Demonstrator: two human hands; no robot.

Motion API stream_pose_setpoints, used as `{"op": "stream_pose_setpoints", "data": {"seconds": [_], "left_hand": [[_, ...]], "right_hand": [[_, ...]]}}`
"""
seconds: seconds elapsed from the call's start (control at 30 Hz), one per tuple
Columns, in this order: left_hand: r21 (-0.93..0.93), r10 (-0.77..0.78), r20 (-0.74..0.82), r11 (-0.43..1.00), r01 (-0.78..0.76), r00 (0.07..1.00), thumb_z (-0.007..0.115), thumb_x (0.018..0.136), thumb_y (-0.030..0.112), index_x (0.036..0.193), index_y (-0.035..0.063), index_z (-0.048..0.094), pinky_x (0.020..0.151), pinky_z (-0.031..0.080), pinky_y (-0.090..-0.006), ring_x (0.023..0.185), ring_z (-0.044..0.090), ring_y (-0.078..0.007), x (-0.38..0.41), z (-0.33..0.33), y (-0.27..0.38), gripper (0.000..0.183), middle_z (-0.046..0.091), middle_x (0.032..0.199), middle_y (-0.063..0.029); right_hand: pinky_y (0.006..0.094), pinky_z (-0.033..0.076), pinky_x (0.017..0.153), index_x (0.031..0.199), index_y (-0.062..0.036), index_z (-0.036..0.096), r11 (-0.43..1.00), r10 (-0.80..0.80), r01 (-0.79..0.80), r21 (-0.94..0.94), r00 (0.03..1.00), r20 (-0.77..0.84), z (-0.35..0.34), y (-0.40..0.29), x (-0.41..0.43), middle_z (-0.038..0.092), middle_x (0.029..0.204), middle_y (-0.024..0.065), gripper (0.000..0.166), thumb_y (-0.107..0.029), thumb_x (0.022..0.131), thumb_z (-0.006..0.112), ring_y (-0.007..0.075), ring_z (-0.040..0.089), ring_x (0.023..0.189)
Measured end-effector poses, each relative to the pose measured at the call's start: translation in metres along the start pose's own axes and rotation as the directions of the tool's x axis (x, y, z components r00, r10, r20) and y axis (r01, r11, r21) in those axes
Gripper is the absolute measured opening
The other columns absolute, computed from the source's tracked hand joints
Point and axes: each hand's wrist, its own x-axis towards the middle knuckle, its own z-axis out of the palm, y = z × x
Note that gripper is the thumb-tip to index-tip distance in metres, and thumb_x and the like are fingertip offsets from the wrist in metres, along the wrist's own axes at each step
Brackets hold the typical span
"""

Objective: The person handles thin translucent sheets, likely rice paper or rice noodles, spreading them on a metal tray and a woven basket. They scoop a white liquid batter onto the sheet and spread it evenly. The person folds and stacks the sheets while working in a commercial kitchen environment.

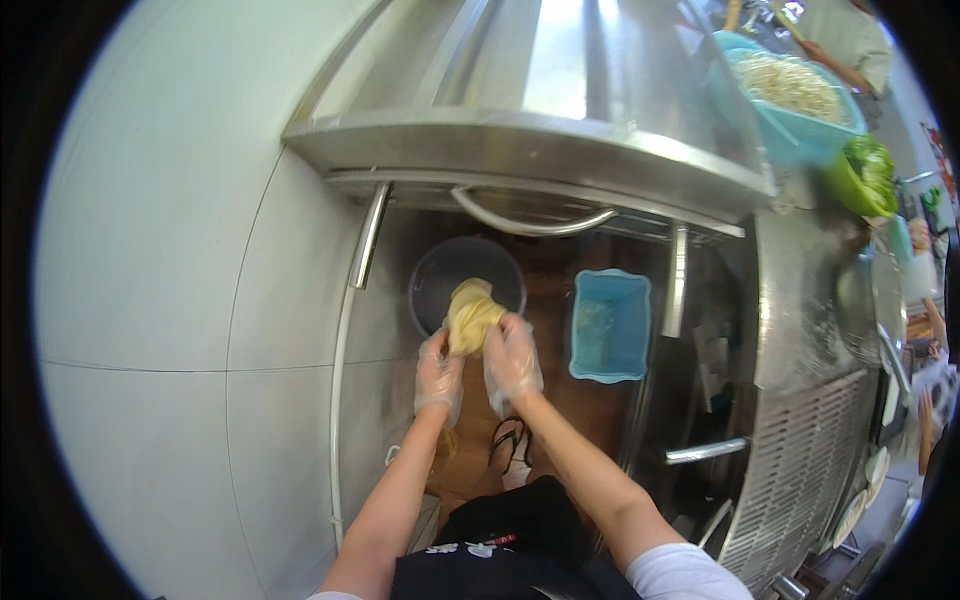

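Note:
Between my two hands I hold a soft, folded yellow piece [474, 319], perhaps dough or a cloth; I cannot tell which. My left hand [438, 375], in a clear plastic glove, grips its left lower side. On its right side is my right hand [512, 360], gloved the same way. The yellow piece hangs in the air and covers part of a round dark bin [435, 277] lower down by the wall. My fingertips are partly hidden by the folds.
A stainless steel counter [525, 135] with a curved handle [532, 225] stands ahead. On the right are a blue plastic basin [611, 326] near the floor, a slotted metal surface [802, 465], a blue tub of pale strands [795, 139] and a green bowl of leaves [862, 187]. Another person [855, 52] stands beyond.

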Motion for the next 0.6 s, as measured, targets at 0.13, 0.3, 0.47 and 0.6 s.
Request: {"op": "stream_pose_setpoints", "data": {"seconds": [0.13,0.3,0.47,0.6], "left_hand": [[-0.128,-0.164,0.090,0.976,0.175,0.982,0.055,0.086,0.008,0.125,-0.0001,0.046,0.095,0.038,-0.0313,0.110,0.051,-0.0213,0.010,0.029,-0.030,0.041,0.053,0.120,-0.0124],[-0.178,-0.197,0.102,0.961,0.212,0.975,0.056,0.086,0.012,0.127,0.0017,0.045,0.093,0.040,-0.0310,0.107,0.052,-0.0206,0.024,0.044,-0.077,0.044,0.054,0.118,-0.0113],[0.244,-0.046,0.041,0.969,0.034,0.998,0.058,0.084,0.016,0.127,0.0037,0.044,0.087,0.044,-0.0328,0.098,0.056,-0.0221,0.055,0.067,-0.080,0.047,0.056,0.112,-0.0144],[-0.091,-0.089,0.034,0.992,0.091,0.995,0.059,0.081,0.017,0.111,0.0036,0.055,0.080,0.046,-0.0356,0.088,0.059,-0.0276,0.095,0.077,-0.074,0.033,0.061,0.096,-0.0167]], "right_hand": [[0.0366,0.045,0.082,0.091,0.0008,0.062,0.703,0.035,0.100,-0.704,0.984,0.175,0.030,0.136,0.092,0.060,0.104,0.0189,0.021,-0.013,0.084,0.048,0.0357,0.055,0.099],[0.0366,0.044,0.088,0.102,-0.0019,0.064,0.502,0.323,-0.006,-0.865,0.929,0.181,0.061,0.179,0.152,0.060,0.109,0.0168,0.027,-0.014,0.082,0.050,0.0310,0.056,0.106],[0.0378,0.048,0.079,0.093,0.0008,0.066,0.305,0.166,0.539,-0.785,0.782,0.601,0.055,0.150,0.126,0.064,0.095,0.0200,0.027,-0.019,0.080,0.053,0.0308,0.062,0.089],[0.0341,0.045,0.081,0.103,0.0034,0.058,0.966,-0.111,0.113,-0.233,0.994,0.023,0.041,0.091,0.050,0.057,0.110,0.0197,0.029,-0.019,0.085,0.054,0.0285,0.056,0.097]]}}
